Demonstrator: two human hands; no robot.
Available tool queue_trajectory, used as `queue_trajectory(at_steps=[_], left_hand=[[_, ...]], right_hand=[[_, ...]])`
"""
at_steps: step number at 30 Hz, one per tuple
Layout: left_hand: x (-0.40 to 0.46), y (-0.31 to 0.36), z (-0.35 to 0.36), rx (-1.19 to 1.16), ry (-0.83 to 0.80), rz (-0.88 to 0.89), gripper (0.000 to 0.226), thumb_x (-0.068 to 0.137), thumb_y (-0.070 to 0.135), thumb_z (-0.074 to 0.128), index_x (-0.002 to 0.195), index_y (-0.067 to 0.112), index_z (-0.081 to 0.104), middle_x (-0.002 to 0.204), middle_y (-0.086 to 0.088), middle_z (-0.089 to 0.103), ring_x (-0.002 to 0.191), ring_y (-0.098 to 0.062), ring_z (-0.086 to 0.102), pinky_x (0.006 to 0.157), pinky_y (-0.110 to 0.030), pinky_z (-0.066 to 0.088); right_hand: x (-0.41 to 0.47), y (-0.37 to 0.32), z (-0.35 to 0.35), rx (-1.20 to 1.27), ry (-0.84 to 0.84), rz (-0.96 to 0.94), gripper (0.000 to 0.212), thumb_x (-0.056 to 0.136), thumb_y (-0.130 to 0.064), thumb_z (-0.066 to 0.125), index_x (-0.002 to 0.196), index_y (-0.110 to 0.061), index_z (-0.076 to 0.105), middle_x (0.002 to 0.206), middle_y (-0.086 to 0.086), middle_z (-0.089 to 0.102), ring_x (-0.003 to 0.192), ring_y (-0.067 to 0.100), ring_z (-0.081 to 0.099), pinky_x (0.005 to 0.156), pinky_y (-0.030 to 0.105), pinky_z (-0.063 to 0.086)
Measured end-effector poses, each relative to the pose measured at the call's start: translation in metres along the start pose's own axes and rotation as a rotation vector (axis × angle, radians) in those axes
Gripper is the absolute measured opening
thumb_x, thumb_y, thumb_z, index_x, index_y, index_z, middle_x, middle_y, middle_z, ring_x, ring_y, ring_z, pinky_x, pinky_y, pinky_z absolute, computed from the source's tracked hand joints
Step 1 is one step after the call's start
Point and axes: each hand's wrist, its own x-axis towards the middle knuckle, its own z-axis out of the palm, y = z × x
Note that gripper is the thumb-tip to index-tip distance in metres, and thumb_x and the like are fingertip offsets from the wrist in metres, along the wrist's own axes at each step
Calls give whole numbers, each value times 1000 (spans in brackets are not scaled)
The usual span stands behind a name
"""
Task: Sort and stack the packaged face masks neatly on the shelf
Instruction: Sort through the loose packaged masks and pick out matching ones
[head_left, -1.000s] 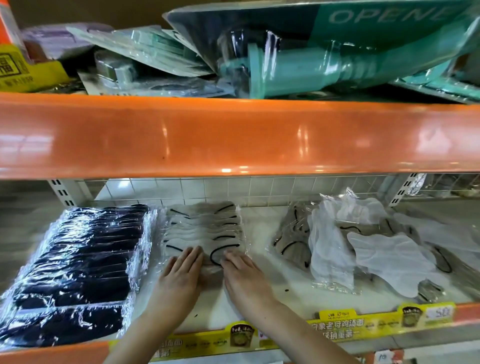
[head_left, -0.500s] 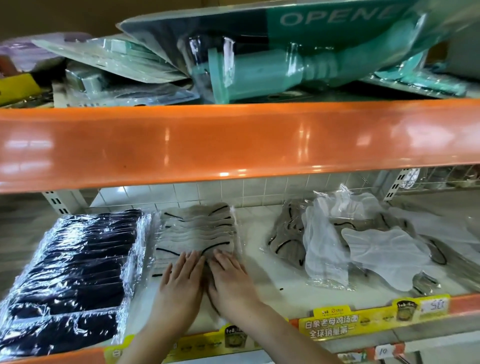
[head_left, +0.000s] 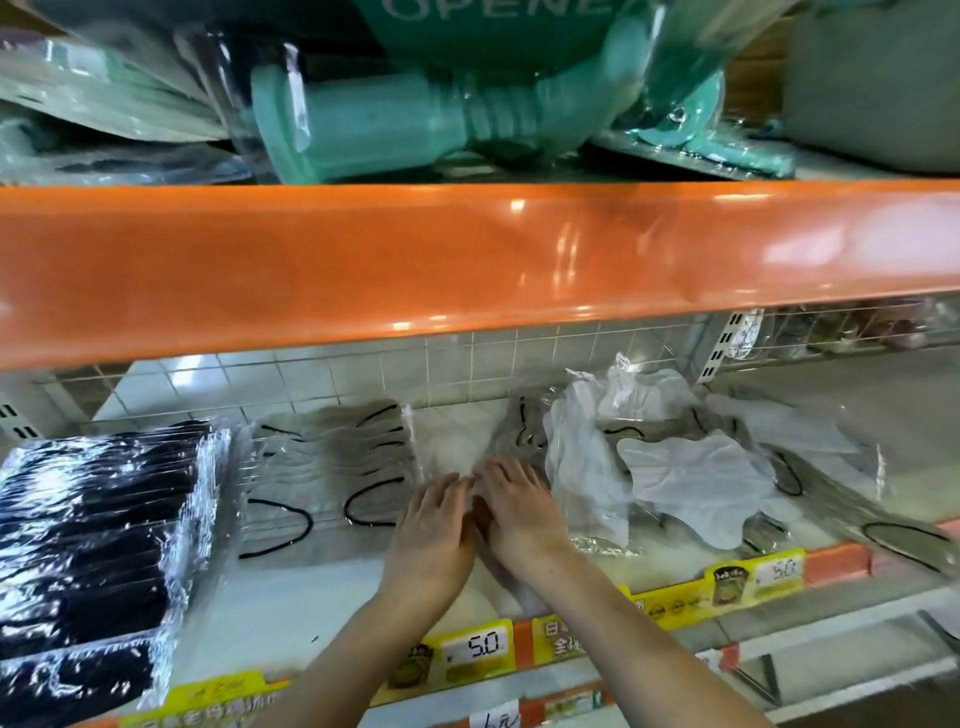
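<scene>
A stack of grey face masks (head_left: 332, 462) in clear wrappers lies on the white shelf (head_left: 270, 608), beside a taller stack of black masks (head_left: 98, 535) at the left. An untidy heap of white and grey masks (head_left: 675, 478) fills the shelf's right half. My left hand (head_left: 434, 525) and my right hand (head_left: 519, 512) lie flat side by side with straight fingers in the gap between the grey stack and the heap. The left fingertips reach the grey stack's right edge; the right fingertips reach the heap's left edge. Neither hand holds anything.
An orange shelf beam (head_left: 467, 260) hangs low over the mask shelf. Teal packaged goods (head_left: 395, 119) lie on the upper shelf. Yellow price labels (head_left: 475, 647) line the front rail. A wire grid and white tiles (head_left: 415, 364) close the back.
Both hands have left the front of the grey stack and slid right into the gap beside the heap. The camera has moved closer and to the right.
</scene>
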Motion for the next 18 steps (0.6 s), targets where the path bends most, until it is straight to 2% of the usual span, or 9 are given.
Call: queue_trajectory(at_steps=[2,4,7,10,14,16,18], left_hand=[[12,13,7,-92,1,-61,40,97,21,42,136,17,44,140,-5,46,130,-20,39,103,-28,31],[19,23,11,-177,-7,-108,39,97,21,44,136,19,44,139,-4,47,127,-19,43,100,-28,34],[24,30,22,-171,-13,-121,40,97,21,44,137,20,42,138,-4,48,127,-20,43,103,-30,34],[26,32,29,-158,-29,-156,41,96,19,43,137,18,41,137,-5,49,125,-21,44,101,-30,34],[26,31,36,-194,-32,-180,46,94,17,44,139,16,40,136,-6,51,125,-23,44,102,-32,36],[26,32,38,-275,7,-211,47,93,14,48,140,17,42,134,-4,54,122,-20,49,102,-32,39],[25,35,37,-487,74,-266,44,93,10,52,136,20,47,129,1,59,115,-11,55,101,-33,45]], right_hand=[[-3,9,-2,14,4,55,41,91,-25,51,131,-18,46,135,0,41,126,23,38,103,33,35],[-7,17,-4,20,14,99,43,91,-25,49,134,-19,44,136,0,40,127,23,37,102,33,36],[-14,27,-2,10,38,120,46,92,-23,48,137,-20,41,141,-1,38,130,22,36,103,34,36],[-20,30,2,-20,71,133,42,91,-27,49,132,-18,45,139,-1,40,126,21,40,98,33,38],[-21,31,5,-86,43,179,42,93,-28,45,133,-17,40,137,0,39,127,21,37,98,31,33],[-22,30,5,-115,35,163,45,88,-30,54,130,-15,44,132,1,44,123,23,42,95,32,36],[-24,29,9,-149,73,150,53,71,-35,74,116,-14,57,116,2,58,106,24,57,82,33,48]])
